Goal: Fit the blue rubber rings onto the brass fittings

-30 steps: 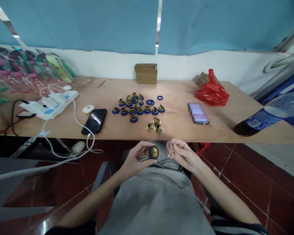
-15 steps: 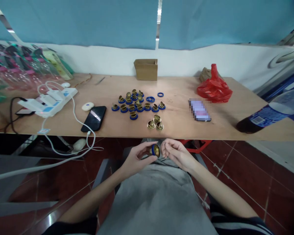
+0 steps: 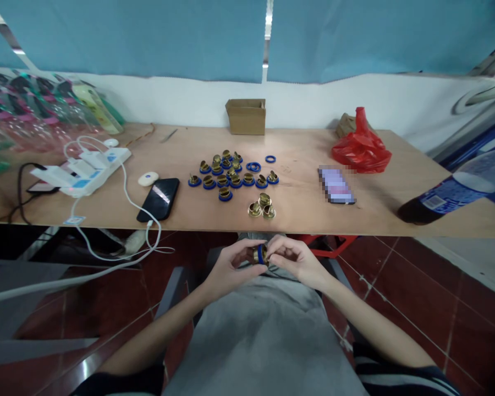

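My left hand [image 3: 237,267] holds a round brass fitting with a blue ring [image 3: 259,254] around it, thumb and fingers gripping its sides above my lap. On its right, the fingers of my right hand [image 3: 293,261] are pinched together against the fitting's right face; anything between them is too small to make out. Beyond the hands, near the table edge, stand three brass fittings [image 3: 263,206] without blue rings. Farther back several like fittings with blue rings [image 3: 225,176] sit in a cluster. Loose blue rings [image 3: 253,166] lie to their right.
A black phone [image 3: 159,199] and a white power strip [image 3: 86,173] with cables lie on the left, near several clear bottles [image 3: 33,115]. A cardboard box [image 3: 246,118] stands at the back. Rightward are a lit phone [image 3: 337,185], a red plastic bag [image 3: 362,148] and a bottle of dark drink [image 3: 441,198].
My right hand has moved left, from just apart to touching the fitting. The fitting has turned slightly in my left hand, so its open face shows less.
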Demonstrator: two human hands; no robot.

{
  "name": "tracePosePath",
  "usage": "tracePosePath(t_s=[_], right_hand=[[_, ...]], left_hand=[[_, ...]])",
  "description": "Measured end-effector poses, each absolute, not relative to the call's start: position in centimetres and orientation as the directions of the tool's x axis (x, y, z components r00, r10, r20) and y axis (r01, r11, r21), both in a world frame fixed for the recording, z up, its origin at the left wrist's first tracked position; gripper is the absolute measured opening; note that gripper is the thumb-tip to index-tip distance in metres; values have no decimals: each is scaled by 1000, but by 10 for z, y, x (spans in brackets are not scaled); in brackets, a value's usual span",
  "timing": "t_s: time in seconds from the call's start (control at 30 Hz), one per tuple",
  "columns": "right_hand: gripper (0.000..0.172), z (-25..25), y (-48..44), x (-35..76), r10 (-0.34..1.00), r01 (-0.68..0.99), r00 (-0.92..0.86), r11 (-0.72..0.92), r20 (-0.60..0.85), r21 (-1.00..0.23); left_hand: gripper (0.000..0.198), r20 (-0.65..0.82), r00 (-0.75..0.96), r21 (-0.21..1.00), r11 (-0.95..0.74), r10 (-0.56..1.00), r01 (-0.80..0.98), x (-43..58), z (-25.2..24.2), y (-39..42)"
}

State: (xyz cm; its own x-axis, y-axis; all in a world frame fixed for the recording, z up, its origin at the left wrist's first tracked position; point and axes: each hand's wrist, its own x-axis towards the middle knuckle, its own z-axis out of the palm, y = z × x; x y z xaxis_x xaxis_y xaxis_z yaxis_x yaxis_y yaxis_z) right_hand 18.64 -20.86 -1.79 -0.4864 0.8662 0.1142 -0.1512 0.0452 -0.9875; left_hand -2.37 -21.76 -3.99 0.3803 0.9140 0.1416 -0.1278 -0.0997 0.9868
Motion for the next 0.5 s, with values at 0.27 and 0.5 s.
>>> tracePosePath(t_s=[0.27, 0.5], right_hand=[[15, -20, -211, 185, 838, 3, -438, 362, 325, -932], [3, -9, -214, 187, 739, 162, -461, 615, 492, -772]], left_hand=[[48, 184, 357, 978, -134, 916, -158, -23, -37, -220], [51, 295, 383, 953, -241, 875, -183, -25, -40, -217]])
